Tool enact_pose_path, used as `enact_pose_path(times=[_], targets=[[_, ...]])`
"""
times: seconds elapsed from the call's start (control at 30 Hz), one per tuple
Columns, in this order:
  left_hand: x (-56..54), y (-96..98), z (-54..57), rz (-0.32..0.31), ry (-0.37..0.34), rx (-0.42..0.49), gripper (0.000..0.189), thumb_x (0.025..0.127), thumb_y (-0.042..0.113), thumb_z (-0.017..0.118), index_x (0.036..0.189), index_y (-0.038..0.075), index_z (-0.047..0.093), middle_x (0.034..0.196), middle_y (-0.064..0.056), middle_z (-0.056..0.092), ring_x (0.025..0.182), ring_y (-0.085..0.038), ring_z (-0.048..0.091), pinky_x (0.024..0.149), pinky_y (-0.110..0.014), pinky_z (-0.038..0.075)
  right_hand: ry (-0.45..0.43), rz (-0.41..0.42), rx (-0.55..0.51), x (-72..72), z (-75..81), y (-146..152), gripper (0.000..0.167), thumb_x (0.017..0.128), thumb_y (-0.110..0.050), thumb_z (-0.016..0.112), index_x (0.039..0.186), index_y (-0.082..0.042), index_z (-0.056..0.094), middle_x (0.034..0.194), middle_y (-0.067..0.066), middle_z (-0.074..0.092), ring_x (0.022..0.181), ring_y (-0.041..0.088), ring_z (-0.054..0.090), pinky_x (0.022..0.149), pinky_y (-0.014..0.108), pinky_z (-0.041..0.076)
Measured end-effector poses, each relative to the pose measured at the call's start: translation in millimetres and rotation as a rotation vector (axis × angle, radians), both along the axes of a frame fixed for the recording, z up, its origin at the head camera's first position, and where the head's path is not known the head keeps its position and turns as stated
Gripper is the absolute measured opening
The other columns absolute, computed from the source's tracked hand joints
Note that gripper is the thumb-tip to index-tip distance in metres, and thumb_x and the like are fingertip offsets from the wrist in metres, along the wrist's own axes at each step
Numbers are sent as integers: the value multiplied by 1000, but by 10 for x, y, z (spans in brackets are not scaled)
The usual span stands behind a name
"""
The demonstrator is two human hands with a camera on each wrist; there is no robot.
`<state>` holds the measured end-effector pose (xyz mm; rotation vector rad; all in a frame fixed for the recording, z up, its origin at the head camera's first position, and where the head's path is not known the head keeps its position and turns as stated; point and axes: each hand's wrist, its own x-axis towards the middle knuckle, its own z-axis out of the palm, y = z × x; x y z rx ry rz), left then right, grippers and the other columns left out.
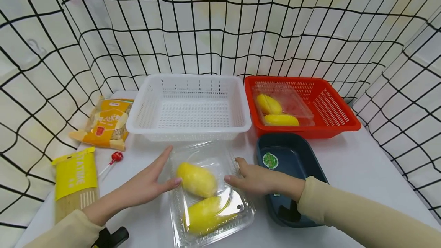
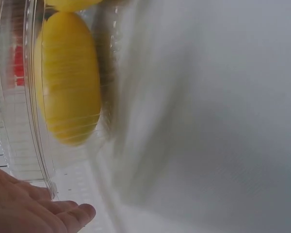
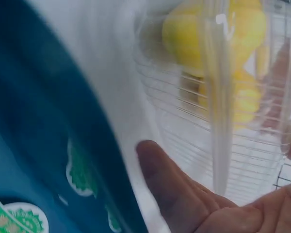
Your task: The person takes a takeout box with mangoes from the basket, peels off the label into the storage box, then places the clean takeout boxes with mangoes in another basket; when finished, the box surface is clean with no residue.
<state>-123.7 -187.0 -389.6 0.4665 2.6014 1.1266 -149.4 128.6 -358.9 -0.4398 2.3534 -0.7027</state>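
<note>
A clear plastic clamshell box (image 1: 224, 156) lies between the hands in the head view, its lid over two yellow fruit-like pieces, one oval (image 1: 198, 181) and one longer (image 1: 206, 217). My left hand (image 1: 146, 183) is at the box's left side, fingers extended along it and thumb reaching over the lid edge. On the opposite side, my right hand (image 1: 256, 177) has its thumb over the lid and its fingers beside the far right edge. The right wrist view shows that hand's extended finger (image 3: 160, 170) between the box and a dark blue tray (image 3: 97, 116).
A white basket (image 1: 189, 125) stands behind the box. Right of it, a red basket (image 1: 330, 114) holds another clear box (image 1: 293, 98) with yellow pieces. At left lie an orange food bag (image 1: 110, 121), a red lollipop (image 1: 117, 156) and a yellow noodle pack (image 1: 75, 175). Black netting surrounds the table.
</note>
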Motion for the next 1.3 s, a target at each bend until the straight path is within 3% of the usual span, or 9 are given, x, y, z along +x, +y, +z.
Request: enact_pose_path(times=[0.1, 0.23, 0.33, 0.5, 0.63, 0.8, 0.93, 1.03, 1.3], targets=[[-63, 13, 5, -33, -3, 0, 102, 97, 47, 65, 163, -3, 5, 169, -29, 7, 154, -53, 13, 119, -71, 19, -32, -68, -97, -11, -51, 3, 79, 102, -42, 58, 157, 4, 25, 149, 23, 51, 131, 34, 55, 114, 58, 43], [-131, 22, 28, -40, -10, 4, 95, 100, 43, 63, 163, -1, 7, 170, -27, 6, 155, -52, 11, 120, -70, 16, -102, -133, -161, 36, -85, -14, 75, 101, -40, 62, 151, 5, 27, 115, 21, 63, 95, 28, 64, 87, 46, 58], [-128, 63, 34, 4, -67, 30, 88, 103, 40, 58, 164, 1, 7, 171, -26, 3, 155, -51, 7, 121, -70, 13, -140, -180, -187, 92, -91, -40, 76, 100, -39, 64, 150, 5, 26, 104, 19, 61, 81, 24, 61, 69, 38, 58], [-44, 229, 5, 98, -144, 77, 79, 109, 33, 46, 163, -2, 0, 171, -25, -5, 157, -48, -2, 123, -67, 6, -162, -244, -188, 144, -103, -63, 75, 100, -42, 64, 148, 3, 29, 103, 15, 60, 83, 23, 60, 68, 34, 54], [-4, 341, -43, 117, -120, 95, 85, 109, 40, 43, 161, -4, -9, 169, -26, -14, 156, -47, -9, 123, -67, 2, -193, -276, -179, 152, -115, -51, 76, 99, -46, 63, 148, 2, 30, 111, 14, 59, 92, 23, 60, 76, 37, 55], [-5, 403, -111, 129, -77, 36, 112, 98, 57, 58, 160, -2, -14, 169, -27, -15, 156, -50, -6, 122, -69, 5, -268, -316, -206, 133, -144, -45, 81, 98, -48, 64, 151, 2, 28, 130, 17, 55, 108, 27, 59, 92, 47, 59], [-23, 407, -127, 137, -45, 18, 118, 94, 58, 64, 161, -2, -12, 169, -27, -11, 156, -50, -2, 122, -68, 8, -345, -396, -303, 90, -179, -80, 83, 99, -47, 62, 154, 4, 25, 145, 22, 44, 123, 35, 53, 103, 59, 52], [-38, 411, -135, 128, -42, 22, 117, 94, 57, 64, 161, -1, -13, 170, -25, -11, 157, -49, -1, 123, -67, 9, -376, -462, -379, 55, -208, -123, 81, 101, -46, 59, 153, 7, 26, 146, 22, 42, 127, 37, 49, 109, 65, 44], [-99, 384, -144, 98, -37, -1, 120, 92, 59, 66, 161, -2, -12, 170, -26, -10, 156, -49, 2, 122, -67, 12, -361, -568, -597, 54, -280, -247, 65, 104, -43, 53, 145, 7, 42, 141, 20, 52, 129, 34, 48, 120, 58, 35]])
